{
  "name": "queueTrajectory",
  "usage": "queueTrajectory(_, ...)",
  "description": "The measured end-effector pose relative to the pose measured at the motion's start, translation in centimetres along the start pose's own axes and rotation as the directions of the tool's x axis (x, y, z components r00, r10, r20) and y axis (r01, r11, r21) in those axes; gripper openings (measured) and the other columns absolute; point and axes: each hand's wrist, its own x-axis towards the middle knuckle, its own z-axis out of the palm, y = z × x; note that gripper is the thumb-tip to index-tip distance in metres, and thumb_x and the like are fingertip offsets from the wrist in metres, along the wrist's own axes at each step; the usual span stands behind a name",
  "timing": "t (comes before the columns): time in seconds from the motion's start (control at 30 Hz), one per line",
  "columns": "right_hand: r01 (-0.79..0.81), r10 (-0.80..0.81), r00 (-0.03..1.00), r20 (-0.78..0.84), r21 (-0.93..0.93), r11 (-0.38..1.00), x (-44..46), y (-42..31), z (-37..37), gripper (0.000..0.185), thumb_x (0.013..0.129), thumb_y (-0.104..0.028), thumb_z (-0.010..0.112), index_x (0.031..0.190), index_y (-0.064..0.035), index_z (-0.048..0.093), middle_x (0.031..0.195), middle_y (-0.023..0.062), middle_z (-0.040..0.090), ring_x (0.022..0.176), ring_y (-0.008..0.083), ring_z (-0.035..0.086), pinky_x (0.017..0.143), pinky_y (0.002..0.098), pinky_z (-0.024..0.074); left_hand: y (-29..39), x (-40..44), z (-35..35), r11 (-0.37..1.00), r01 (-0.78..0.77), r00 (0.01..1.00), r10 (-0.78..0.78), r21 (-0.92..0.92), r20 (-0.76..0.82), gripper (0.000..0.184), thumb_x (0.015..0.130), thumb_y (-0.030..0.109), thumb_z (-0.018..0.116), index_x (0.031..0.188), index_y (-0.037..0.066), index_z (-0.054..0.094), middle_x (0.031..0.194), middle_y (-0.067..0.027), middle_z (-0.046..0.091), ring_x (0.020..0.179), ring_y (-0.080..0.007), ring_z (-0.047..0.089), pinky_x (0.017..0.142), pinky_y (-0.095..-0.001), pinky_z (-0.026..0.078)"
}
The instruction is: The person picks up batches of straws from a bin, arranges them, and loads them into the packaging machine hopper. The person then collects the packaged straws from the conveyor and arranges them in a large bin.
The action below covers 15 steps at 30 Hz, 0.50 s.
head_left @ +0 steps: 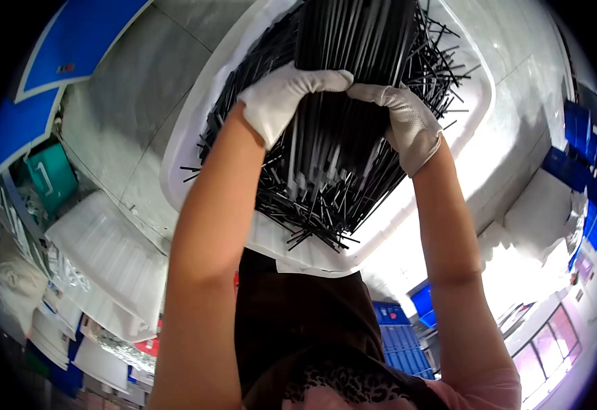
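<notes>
Dark clothing (302, 314) is filling the near edge, between the two bare forearms. Beyond it, white tub (302, 249) is sitting with its near rim close to the clothing. Left hand (274, 99), white-gloved, is curling around the left side of a thick bundle of thin black sticks (339, 133); right hand (413, 126), also gloved, is clasping its right side. Thumbs are lying across the top, tips almost meeting. Bundle is running between and under the hands, extending both nearer and farther than them, over the tub. Loose black sticks (319, 215) are lying below and around it, pointing every way; the bundle's near ends are looking blurred, possibly touching them. Grey floor (124, 123) is surrounding the tub. Off left, ribbed white tray (110, 263) and teal bin (51, 178) are standing; blue panels (83, 41) are showing farther off.
</notes>
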Motion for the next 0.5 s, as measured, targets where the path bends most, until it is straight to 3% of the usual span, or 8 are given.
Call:
queueTrajectory(0.1,-0.154,0.218,0.917,-0.334,0.205,0.966,-1.3,1.0,1.7,0.035,0.071,-0.021,0.066,0.098,0.0006,0.065,0.111,0.0169,0.060,0.111,0.0283,0.050,0.103,0.0457,0.0280,0.3,0.6,0.2,0.962,0.007,0.996,-0.032,0.272,0.087,0.027,0.079,0.019,0.063,0.099,0.002,0.066,0.106,-0.0091,0.065,0.103,-0.0182,0.058,0.097,-0.0314,0.039)
queueTrajectory(0.17,-0.081,0.187,0.962,-0.198,0.449,0.890,-2.0,6.7,1.9,0.037,0.067,-0.022,0.073,0.097,-0.0012,0.065,0.114,0.0158,0.059,0.127,0.0341,0.032,0.108,0.0522,0.0097,-2.4,-0.1,-0.8,0.956,0.212,0.968,-0.234,0.205,0.089,0.032,0.074,0.018,0.069,0.101,0.000,0.064,0.102,-0.0126,0.065,0.099,-0.0198,0.060,0.099,-0.0340,0.038)
queueTrajectory(0.2,-0.256,0.363,0.917,-0.165,0.453,0.854,-3.4,6.5,3.4,0.039,0.068,-0.021,0.073,0.100,-0.0009,0.064,0.117,0.0167,0.057,0.130,0.0311,0.028,0.108,0.0519,0.0062,-4.0,-1.4,-0.7,0.922,0.287,0.958,-0.280,0.259,-0.064,0.038,0.071,0.010,0.071,0.105,-0.001,0.061,0.100,-0.0117,0.066,0.094,-0.0194,0.061,0.096,-0.0331,0.041)
queueTrajectory(0.27,-0.311,0.452,0.887,-0.099,0.597,0.740,-4.3,12.4,6.1,0.062,0.069,-0.012,0.074,0.123,0.0012,0.048,0.120,0.0157,0.055,0.124,0.0249,0.038,0.109,0.0417,0.0182,-9.3,-4.4,-1.9,0.936,0.352,0.936,-0.352,0.006,0.025,0.045,0.067,0.000,0.069,0.110,0.001,0.056,0.102,-0.0041,0.062,0.094,-0.0166,0.058,0.090,-0.0299,0.044)
queueTrajectory(0.33,-0.324,0.548,0.825,-0.139,0.677,0.660,-4.8,18.5,9.9,0.049,0.071,0.002,0.070,0.116,-0.0013,0.051,0.110,0.0128,0.060,0.097,0.0230,0.059,0.086,0.0329,0.0484,-14.4,-7.6,-2.8,0.927,0.376,0.925,-0.376,-0.018,-0.055,0.052,0.062,0.003,0.074,0.111,0.003,0.056,0.104,-0.0032,0.061,0.096,-0.0147,0.057,0.090,-0.0296,0.044)
queueTrajectory(0.37,-0.120,0.340,0.940,-0.034,0.899,0.421,-3.1,29.1,12.5,0.056,0.068,-0.006,0.076,0.117,-0.0028,0.050,0.105,0.0114,0.062,0.094,0.0208,0.060,0.085,0.0294,0.0480,-16.0,-8.3,-3.7,0.900,0.437,0.894,-0.435,-0.004,-0.110,0.052,0.063,0.003,0.075,0.111,0.003,0.056,0.104,-0.0030,0.061,0.098,-0.0130,0.056,0.089,-0.0282,0.045)
queueTrajectory(0.43,-0.365,0.521,0.843,-0.133,0.570,0.736,-4.1,22.8,10.3,0.037,0.076,0.006,0.058,0.111,-0.0024,0.052,0.100,0.0119,0.063,0.094,0.0208,0.060,0.086,0.0313,0.0481,-14.9,-8.4,-3.4,0.862,0.482,0.874,-0.458,0.161,-0.163,0.048,0.065,0.001,0.073,0.110,0.002,0.056,0.100,-0.0043,0.063,0.092,-0.0131,0.058,0.083,-0.0273,0.047)
queueTrajectory(0.5,-0.335,0.455,0.889,-0.046,0.613,0.716,-2.9,24.0,8.9,0.037,0.074,0.004,0.064,0.109,-0.0015,0.052,0.097,0.0137,0.064,0.089,0.0204,0.062,0.084,0.0297,0.0495,-14.0,-8.3,-2.1,0.913,0.392,0.907,-0.361,0.117,-0.216,0.040,0.068,0.000,0.070,0.105,0.000,0.057,0.091,-0.0060,0.063,0.080,-0.0132,0.059,0.074,-0.0257,0.049)
